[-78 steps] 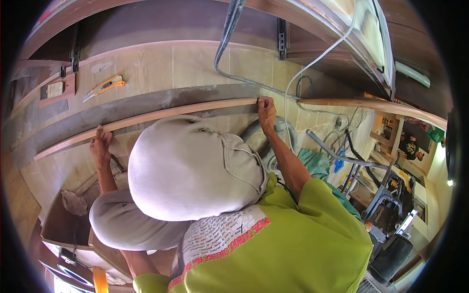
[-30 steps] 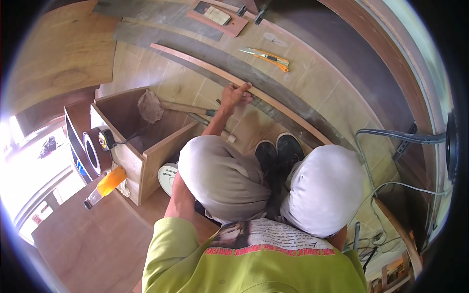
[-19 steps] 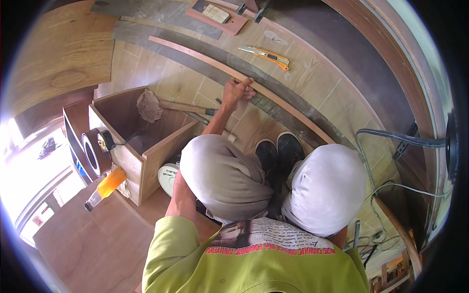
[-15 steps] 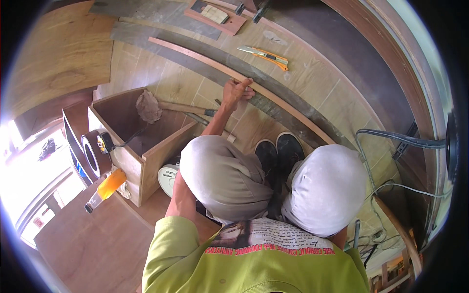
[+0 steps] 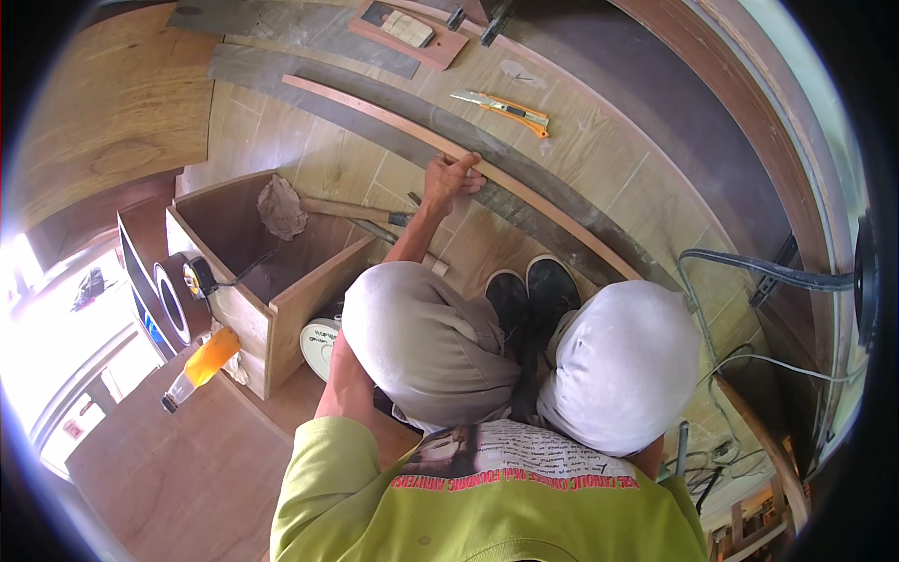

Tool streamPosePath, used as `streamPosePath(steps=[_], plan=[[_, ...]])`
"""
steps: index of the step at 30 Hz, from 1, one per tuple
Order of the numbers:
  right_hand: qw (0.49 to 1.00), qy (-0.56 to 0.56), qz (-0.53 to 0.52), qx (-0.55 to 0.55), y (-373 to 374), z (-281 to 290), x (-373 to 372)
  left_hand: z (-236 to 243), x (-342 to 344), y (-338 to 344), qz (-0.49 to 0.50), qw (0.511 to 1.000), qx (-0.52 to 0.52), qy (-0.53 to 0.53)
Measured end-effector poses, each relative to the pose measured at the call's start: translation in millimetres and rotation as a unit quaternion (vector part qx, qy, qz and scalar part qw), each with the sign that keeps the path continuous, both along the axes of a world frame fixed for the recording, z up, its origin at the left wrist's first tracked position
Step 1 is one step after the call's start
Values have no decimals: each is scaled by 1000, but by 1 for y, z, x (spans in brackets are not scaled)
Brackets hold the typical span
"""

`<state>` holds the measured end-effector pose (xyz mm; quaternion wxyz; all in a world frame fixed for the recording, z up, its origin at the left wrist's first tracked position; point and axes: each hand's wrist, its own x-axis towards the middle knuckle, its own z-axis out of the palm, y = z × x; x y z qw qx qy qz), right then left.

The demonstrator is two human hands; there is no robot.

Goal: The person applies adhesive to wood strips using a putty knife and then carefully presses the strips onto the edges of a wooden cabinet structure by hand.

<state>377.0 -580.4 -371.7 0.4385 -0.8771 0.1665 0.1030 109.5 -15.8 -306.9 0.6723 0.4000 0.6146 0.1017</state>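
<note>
My left hand (image 5: 453, 176) is closed on a long thin wood strip (image 5: 375, 114), thumb on its top and fingers curled at the near edge. The strip runs from upper left toward my right knee, over a long dark grey board (image 5: 253, 73) on the floor. My right arm drops behind the right knee, and that hand is hidden. Beyond the strip lies an orange utility knife (image 5: 510, 110) with its blade out. Nearer my left forearm, a wooden-handled brush (image 5: 356, 212) leans over an open wooden box (image 5: 314, 290).
A tape measure (image 5: 197, 277) and a roll of tape (image 5: 170, 298) are at the box's left side. An orange-and-clear bottle (image 5: 201, 367) sits by a brown panel (image 5: 173, 459). A wooden sanding block (image 5: 407, 29) is at the top. Cables (image 5: 716, 375) trail at right.
The whole view shifts very slightly. My left hand keeps its hold on the wood strip, with no clear movement of either.
</note>
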Motion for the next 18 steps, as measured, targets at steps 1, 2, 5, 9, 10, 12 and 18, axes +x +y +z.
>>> streamPosePath(steps=[1,2,5,9,10,12,18], plan=[[1000,-1,0,1,0,-1,-1,1,1,0,1,1000,1,2],[1000,1,0,0,-1,0,-1,2,1,-1,2,1000,2,4],[1000,2,1,0,-1,-2,-1,2,2,-1,4,1000,5,3],[1000,1,2,-1,-2,-3,-1,-2,1,-2,11,1000,7,-6],[1000,0,3,-1,-1,-3,-1,-3,1,-2,14,1000,7,-7],[1000,1,4,-2,-1,-4,0,-6,1,-3,18,1000,7,-8],[1000,1,8,-5,-4,-5,-1,-9,0,-4,15,1000,8,-9]])
